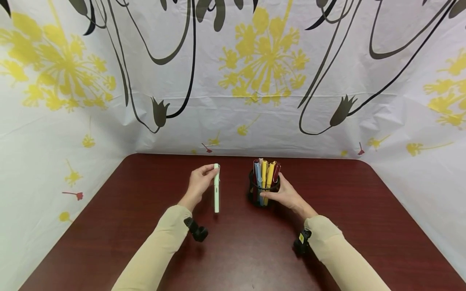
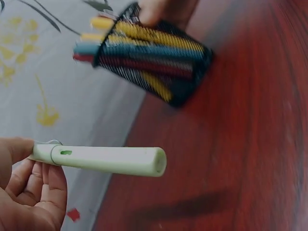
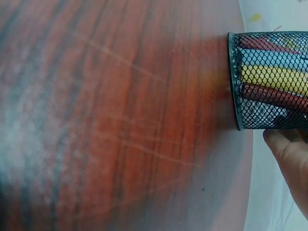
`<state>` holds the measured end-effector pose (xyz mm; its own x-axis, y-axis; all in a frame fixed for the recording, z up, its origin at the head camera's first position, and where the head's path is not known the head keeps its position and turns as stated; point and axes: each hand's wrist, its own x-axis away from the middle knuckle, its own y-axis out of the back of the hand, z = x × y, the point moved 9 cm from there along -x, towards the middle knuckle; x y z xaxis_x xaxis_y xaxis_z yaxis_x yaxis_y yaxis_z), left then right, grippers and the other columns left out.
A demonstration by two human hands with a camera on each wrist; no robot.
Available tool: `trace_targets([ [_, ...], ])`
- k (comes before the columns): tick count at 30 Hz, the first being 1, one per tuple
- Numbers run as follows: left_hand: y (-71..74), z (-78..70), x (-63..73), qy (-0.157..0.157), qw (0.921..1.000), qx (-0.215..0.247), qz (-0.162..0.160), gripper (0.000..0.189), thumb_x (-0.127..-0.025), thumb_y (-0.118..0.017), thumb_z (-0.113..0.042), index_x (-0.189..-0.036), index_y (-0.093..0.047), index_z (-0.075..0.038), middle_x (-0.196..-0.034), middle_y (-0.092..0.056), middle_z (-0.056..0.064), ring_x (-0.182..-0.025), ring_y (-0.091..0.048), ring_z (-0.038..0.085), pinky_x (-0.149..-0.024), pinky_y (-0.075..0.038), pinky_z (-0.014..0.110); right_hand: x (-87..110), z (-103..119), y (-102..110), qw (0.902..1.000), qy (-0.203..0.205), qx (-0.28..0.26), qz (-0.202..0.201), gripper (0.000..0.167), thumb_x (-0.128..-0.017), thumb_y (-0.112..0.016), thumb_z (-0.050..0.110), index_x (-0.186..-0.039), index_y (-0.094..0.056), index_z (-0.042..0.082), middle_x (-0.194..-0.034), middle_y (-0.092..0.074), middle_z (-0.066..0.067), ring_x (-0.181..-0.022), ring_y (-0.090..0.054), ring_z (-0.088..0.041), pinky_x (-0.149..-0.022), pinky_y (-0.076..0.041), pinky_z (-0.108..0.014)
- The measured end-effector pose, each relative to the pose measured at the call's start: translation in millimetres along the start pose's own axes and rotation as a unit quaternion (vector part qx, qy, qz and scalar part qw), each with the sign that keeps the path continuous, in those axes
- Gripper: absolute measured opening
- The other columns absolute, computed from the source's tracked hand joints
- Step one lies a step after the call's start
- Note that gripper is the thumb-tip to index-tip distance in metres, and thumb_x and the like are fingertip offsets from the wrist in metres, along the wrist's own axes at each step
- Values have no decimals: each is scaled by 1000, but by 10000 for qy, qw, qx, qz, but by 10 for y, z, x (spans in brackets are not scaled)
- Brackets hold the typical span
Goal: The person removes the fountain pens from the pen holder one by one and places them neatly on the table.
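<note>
Between thumb and fingers my left hand (image 1: pixel 199 182) pinches a pale green pen (image 1: pixel 217 194) by its clip end. The pen hangs upright over the table, its lower end pointing down. To its right, my right hand (image 1: pixel 285 194) grips a black mesh pen holder (image 1: pixel 259 198) from the right side. Several pens stand in the holder, among them yellow pens (image 1: pixel 270 174), a light blue pen (image 1: pixel 258 173) and dark red ones (image 1: pixel 277 169). In the right wrist view the mesh wall (image 3: pixel 274 82) shows the pens through it, with the thumb close below.
The dark red wooden table (image 1: pixel 233 250) carries both hands' work. Behind it hangs a white cloth (image 1: pixel 204 81) with yellow and grey flower prints, reaching the table's back edge. A small black camera (image 1: pixel 196 229) is strapped on the left wrist, another (image 1: pixel 301 242) on the right.
</note>
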<state>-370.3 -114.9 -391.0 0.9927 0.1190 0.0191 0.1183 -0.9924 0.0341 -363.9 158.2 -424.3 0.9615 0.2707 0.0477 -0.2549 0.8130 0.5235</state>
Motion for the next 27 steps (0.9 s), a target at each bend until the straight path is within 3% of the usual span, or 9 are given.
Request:
trace_targets([
  [6,73,184,-25,282,9982,-512,134,33,-91,-62,-13,-122,-62,-1,-112,-65,18,-86,-67,17,-76,-56,30,0,1,1,10000,5,-15,-33,116,-79,-75,38,-149,9,0,-156,5,-23,-143,-3,-38,-111,-19,-57],
  [11,104,246,-31,369,9958,-819,193,33,-92,-62,-14,-122,-62,-2,-113,-65,18,-91,-67,20,-78,-56,32,-7,2,-3,10000,-4,-60,-46,117,-78,-76,38,-149,9,-1,-155,4,-23,-143,-4,-38,-111,-20,-56],
  [27,165,452,-134,517,9856,-1603,169,33,-89,-66,-16,-118,-64,0,-109,-68,19,-88,-69,24,-72,-57,31,9,10,-2,9999,-22,-113,-31,118,-78,-76,39,-149,9,0,-156,4,-22,-143,-4,-37,-111,-19,-57],
])
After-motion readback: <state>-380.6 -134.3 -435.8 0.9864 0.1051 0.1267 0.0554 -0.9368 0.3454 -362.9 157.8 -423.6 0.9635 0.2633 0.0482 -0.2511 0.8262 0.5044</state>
